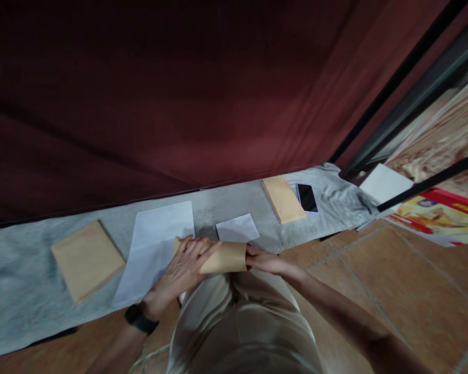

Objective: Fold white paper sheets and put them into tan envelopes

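A brown kraft paper envelope (228, 258) lies crosswise above my lap, bulging, with its open end to the right. My left hand (187, 262) steadies its left part, palm on top and fingers spread over the paper. From the right, my right hand (265, 261) reaches into the opening, and its fingertips are hidden inside. Beneath and behind my left hand, a large creased white sheet (161, 228) rests on the cloth-covered bench. A smaller white paper (237, 228) lies just behind the envelope.
A stack of brown envelopes (88, 262) lies at left on the grey cloth (13, 270). To the right are another tan stack (284, 199) and a phone (307, 198). A dark red curtain (218, 104) hangs behind the bench. Dark metal bars (405, 98) and a colourful box (439, 215) stand at right.
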### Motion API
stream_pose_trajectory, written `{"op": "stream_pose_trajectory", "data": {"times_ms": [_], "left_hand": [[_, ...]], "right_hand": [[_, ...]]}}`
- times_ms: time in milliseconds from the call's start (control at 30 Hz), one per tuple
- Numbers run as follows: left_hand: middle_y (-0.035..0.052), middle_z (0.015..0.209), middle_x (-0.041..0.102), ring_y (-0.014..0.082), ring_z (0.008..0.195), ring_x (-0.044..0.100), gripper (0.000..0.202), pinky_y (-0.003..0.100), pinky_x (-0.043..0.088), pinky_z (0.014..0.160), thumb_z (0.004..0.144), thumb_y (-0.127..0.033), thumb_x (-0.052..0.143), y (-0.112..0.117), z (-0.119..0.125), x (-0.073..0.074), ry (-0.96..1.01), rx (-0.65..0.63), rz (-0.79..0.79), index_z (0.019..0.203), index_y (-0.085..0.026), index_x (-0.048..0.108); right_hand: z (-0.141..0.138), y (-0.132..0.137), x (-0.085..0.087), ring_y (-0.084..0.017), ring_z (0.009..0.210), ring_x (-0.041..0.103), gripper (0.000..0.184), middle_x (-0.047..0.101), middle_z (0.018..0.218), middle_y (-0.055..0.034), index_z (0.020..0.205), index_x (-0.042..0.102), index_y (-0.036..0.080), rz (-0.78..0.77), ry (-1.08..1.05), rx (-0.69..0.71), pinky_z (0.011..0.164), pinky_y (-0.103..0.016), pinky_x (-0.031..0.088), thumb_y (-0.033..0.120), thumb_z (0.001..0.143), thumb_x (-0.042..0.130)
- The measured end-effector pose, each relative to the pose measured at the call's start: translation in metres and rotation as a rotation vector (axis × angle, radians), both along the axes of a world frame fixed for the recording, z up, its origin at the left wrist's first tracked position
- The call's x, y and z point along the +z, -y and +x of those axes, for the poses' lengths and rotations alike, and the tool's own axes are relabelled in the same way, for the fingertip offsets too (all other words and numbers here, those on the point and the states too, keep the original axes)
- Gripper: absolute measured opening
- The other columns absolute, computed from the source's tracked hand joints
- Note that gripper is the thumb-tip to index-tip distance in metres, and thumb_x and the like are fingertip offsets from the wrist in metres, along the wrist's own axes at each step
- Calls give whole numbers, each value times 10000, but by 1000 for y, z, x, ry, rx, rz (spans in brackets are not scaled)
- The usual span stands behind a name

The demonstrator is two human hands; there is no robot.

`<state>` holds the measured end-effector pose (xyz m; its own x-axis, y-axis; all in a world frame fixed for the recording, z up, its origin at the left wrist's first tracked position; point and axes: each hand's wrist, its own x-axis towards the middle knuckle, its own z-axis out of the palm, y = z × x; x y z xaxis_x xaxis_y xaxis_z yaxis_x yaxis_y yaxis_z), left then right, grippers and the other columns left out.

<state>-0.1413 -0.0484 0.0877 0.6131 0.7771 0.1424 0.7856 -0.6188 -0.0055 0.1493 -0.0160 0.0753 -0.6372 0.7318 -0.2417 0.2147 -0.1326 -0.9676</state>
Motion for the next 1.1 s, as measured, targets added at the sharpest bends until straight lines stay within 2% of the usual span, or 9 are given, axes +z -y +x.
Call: {"op": "stream_pose_trajectory", "data": {"times_ms": [67,133,233,333,433,500,700,1000,1100], "left_hand": [[137,1388,591,332,1253,564,884,531,334,1163,836,-216,669,-2,-10,-4,-1,49,19,1620,-281,266],[155,1339,611,348,1208,580,896,521,381,1115,828,-250,681,-3,-18,-9,11,116,32,1619,-242,261],[163,1303,614,366,1166,586,952,505,440,1032,816,-288,697,-3,-26,-10,39,225,28,1629,-217,206],[159,1321,593,367,1181,583,1031,485,469,993,811,-353,714,-7,-29,-2,114,300,-30,1640,-211,118],[146,1332,584,353,1187,588,1087,459,481,983,795,-382,731,-14,-34,4,150,320,-82,1642,-214,70],[139,1329,584,358,1193,582,1042,467,465,1005,800,-354,722,-18,-40,0,103,329,-68,1638,-234,114],[138,1279,608,361,1181,587,986,480,438,1044,806,-370,713,-18,-54,-31,48,353,-74,1622,-218,181],[144,1357,577,359,1247,562,1044,479,415,1072,787,-385,742,-24,-52,-38,57,332,-130,1632,-236,147],[138,1338,584,364,1236,566,1057,483,416,1069,778,-405,752,-25,-53,-41,64,353,-130,1632,-239,152]], "right_hand": [[8,-7,-12,-224,1096,676,438,719,1209,-67,1301,666,213,-87,-67,-49,967,-379,546,416,913,657],[18,-16,-26,-219,1020,703,470,712,1233,-104,1301,652,183,-135,-48,-190,932,-383,566,436,905,652],[32,-31,-40,-227,1034,698,391,723,1178,-114,1259,660,195,54,156,-418,920,-379,565,402,931,611],[37,-43,-46,-226,1062,686,325,719,1149,-106,1244,655,211,274,393,-533,925,-349,548,337,949,600],[30,-51,-45,-226,1015,691,343,705,1136,-124,1281,613,178,355,617,-533,882,-317,537,313,966,595],[21,-53,-43,-244,1033,683,368,686,1172,-153,1289,596,155,395,759,-501,879,-318,524,344,974,604],[-7,-51,-36,-277,1109,653,407,658,1232,-171,1264,575,137,459,1031,-475,888,-328,504,353,934,678],[-5,-59,-47,-239,1046,697,370,739,1104,-125,1217,622,120,391,956,-501,848,-272,487,307,908,700],[-1,-60,-54,-229,987,710,247,756,1053,-92,1124,679,164,351,845,-506,817,-270,483,286,909,686]]}}
